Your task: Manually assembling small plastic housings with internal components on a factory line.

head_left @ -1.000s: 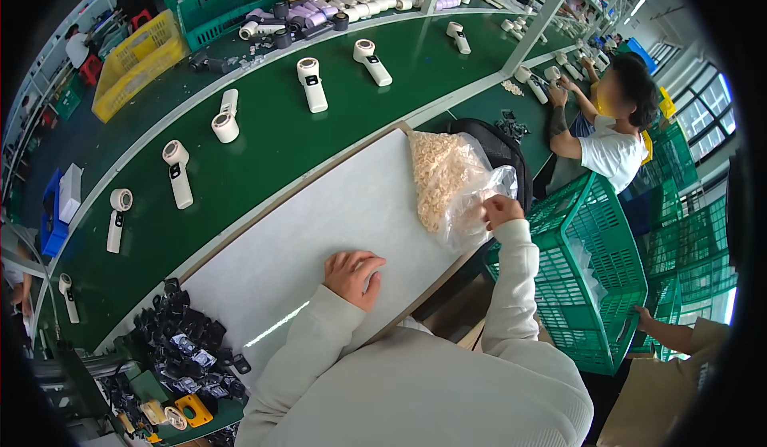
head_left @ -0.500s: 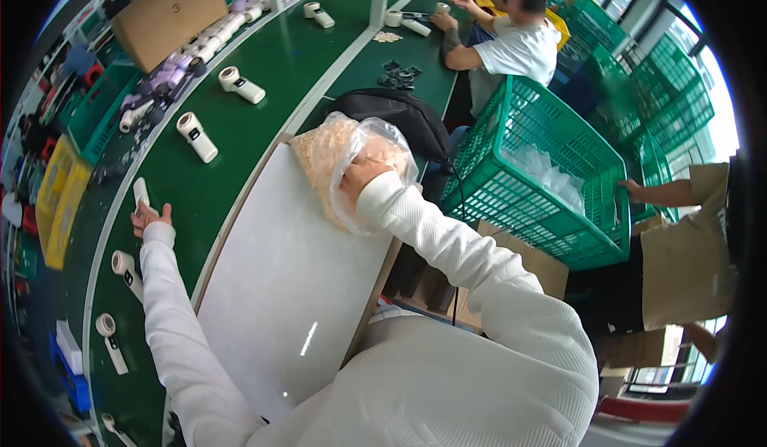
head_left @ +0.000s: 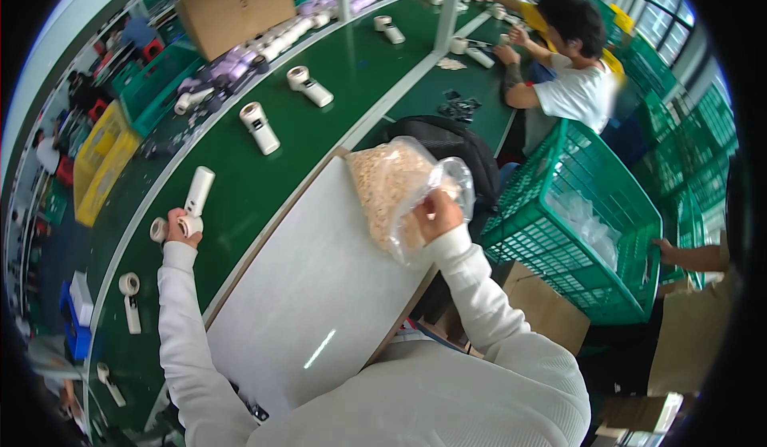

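Note:
My left hand (head_left: 182,238), over the green conveyor belt, grips a white handheld device (head_left: 199,191) by its round head. Its plain handle points up and away. Just left of that hand shows the round head of another white device (head_left: 159,230); the rest is hidden behind my hand and sleeve. My right hand (head_left: 439,217) is at the mouth of a clear plastic bag (head_left: 383,187) full of small beige pieces. Its fingers are pinched together; what they hold, if anything, is too small to make out. The bag lies on the far end of a white board (head_left: 307,263).
More white devices (head_left: 260,129) lie spaced along the belt (head_left: 232,175). A black backpack (head_left: 459,147) sits behind the bag. To the right, a green crate (head_left: 551,223) holds clear plastic bags, with a person's hand (head_left: 667,251) at its edge. A co-worker (head_left: 575,95) sits farther along.
My right hand has drawn back from inside the bag to its mouth. My left hand has closed round the device and turned its handle upward. The whole view has shifted.

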Demonstrator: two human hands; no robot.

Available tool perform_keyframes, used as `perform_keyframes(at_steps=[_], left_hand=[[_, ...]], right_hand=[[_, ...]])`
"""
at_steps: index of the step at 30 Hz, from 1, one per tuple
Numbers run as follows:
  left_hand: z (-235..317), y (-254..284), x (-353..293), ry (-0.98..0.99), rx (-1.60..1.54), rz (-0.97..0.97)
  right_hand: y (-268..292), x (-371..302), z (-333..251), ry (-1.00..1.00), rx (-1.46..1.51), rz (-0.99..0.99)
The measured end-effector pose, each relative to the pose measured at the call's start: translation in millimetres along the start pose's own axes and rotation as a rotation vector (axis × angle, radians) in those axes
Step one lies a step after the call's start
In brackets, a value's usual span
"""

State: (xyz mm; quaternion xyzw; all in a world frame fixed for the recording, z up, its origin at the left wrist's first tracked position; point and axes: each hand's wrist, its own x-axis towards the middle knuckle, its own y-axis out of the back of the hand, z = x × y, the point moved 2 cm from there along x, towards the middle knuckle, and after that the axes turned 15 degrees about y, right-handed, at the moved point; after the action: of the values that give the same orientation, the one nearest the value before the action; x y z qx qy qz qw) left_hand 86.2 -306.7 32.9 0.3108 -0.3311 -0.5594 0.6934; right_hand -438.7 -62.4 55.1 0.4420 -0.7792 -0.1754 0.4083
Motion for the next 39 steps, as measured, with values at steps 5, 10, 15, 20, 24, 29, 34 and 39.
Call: perform_keyframes(at_steps=[5,10,15,20,24,29,34,39], left_hand=[[86.4,57.4,-140.5,-0.222,-0.163,-0.451],[85.4,42.3,-231.0,-0.268,0.009,-0.630],[70.3,71.9,-264.0,-0.289,-0.036,-0.212],[-50.4,128.2,-296.7,0.254,0.390,0.091],[-87.7,124.4,-306.0,0.450,0.616,0.152],[-99.5,122.1,-287.6,0.474,0.383,0.053],[-98.0,99.0,-299.6,0.186,0.177,-0.165],[-229.1,129.9,-263.5,0.318,0.274,-0.181]], right_hand=[[33.8,-17.9,-11.5,0.006,0.398,0.413],[2.3,-18.3,-78.3,0.091,0.882,0.260],[-88.2,-55.7,-145.0,-0.019,1.125,-0.311],[-133.5,-100.1,-169.6,-0.104,1.238,-0.631],[-142.0,-105.8,-170.5,-0.026,1.153,-0.741],[-138.7,-112.2,-190.2,0.342,0.965,-0.620],[-147.7,-123.0,-212.2,0.724,0.827,-0.394],[-151.2,-129.8,-214.0,0.710,0.747,-0.321]])
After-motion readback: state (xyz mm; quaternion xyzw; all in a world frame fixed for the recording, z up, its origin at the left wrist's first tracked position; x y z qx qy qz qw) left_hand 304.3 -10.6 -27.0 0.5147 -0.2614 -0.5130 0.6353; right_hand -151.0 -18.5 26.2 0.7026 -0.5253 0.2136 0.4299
